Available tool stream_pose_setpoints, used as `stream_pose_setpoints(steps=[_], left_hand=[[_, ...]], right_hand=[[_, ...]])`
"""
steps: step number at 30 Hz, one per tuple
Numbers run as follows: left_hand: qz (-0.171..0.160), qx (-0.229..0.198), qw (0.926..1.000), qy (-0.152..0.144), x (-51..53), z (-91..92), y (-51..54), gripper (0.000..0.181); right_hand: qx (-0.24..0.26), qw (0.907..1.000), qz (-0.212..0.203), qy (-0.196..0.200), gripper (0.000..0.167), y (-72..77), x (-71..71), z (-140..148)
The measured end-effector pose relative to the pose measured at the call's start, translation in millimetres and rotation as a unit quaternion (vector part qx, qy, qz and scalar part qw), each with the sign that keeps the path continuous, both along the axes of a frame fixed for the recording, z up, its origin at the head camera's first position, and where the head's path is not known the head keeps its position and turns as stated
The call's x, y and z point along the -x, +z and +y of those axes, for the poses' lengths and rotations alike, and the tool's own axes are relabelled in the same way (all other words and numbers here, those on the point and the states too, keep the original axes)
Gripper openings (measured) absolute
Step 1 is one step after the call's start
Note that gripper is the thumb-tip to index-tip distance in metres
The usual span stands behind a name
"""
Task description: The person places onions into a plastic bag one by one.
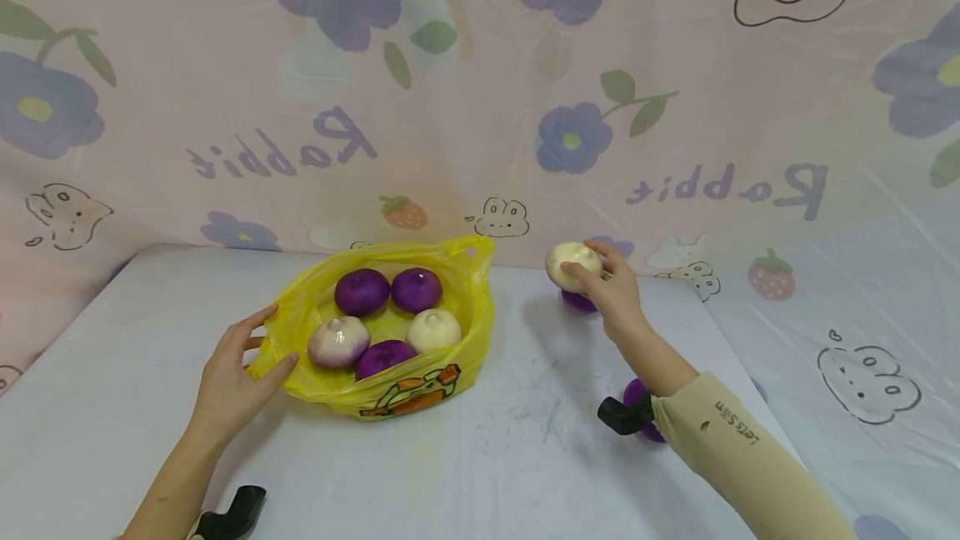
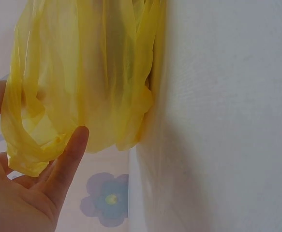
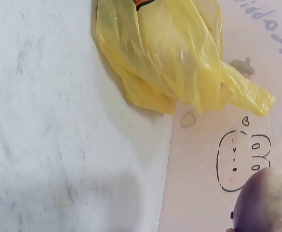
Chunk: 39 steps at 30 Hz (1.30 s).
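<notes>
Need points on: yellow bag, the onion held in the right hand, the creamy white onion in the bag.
Yellow bag [image 1: 478, 307], head view, right-side wall.
Held onion [image 3: 264, 204], right wrist view, mid-side, around where purple meets white.
Creamy white onion [image 1: 433, 332], head view, middle of its visible surface.

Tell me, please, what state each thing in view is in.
Yellow bag: open at the top, vegetables inside.
Held vegetable: pale side up, above the table.
Left hand: holding the bag's edge.
Right hand: gripping the held vegetable.
Purple object: partly hidden by the right sleeve area.
</notes>
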State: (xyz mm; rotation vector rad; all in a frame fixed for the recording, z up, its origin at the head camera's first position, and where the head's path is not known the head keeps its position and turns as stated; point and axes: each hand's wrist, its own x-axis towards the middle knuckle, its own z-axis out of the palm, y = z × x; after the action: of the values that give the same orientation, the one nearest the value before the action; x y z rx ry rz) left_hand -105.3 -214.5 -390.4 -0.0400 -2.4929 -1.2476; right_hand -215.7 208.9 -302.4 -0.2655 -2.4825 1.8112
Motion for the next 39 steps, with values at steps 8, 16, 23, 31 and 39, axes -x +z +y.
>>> stream_pose_setpoints(steps=[8, 16, 23, 31, 39], left_hand=[[-0.004, 0.002, 1.0000, -0.001, -0.5, -1.1, -0.9, 0.068], [-0.005, 0.005, 1.0000, 0.000, -1.1, -1.6, -1.4, 0.068], [-0.004, 0.004, 1.0000, 0.002, -1.0, -1.3, -1.7, 0.068], [-0.002, 0.014, 0.9999, 0.007, -0.9, -0.7, -1.9, 0.067], [-0.006, 0.006, 1.0000, 0.005, -1.2, -1.1, -1.9, 0.067]], right_hand=[[-0.001, 0.9999, 0.011, 0.009, 0.063, 1.8, -4.3, -10], [-0.005, 0.9995, 0.013, 0.027, 0.061, 3.9, -8.4, -21], [-0.008, 0.9988, 0.022, 0.043, 0.059, 5.2, -12.2, -30], [0.000, 0.9976, 0.017, 0.067, 0.059, 4.8, -15.0, -44], [-0.018, 0.9964, 0.014, 0.082, 0.057, 2.6, -16.8, -55]])
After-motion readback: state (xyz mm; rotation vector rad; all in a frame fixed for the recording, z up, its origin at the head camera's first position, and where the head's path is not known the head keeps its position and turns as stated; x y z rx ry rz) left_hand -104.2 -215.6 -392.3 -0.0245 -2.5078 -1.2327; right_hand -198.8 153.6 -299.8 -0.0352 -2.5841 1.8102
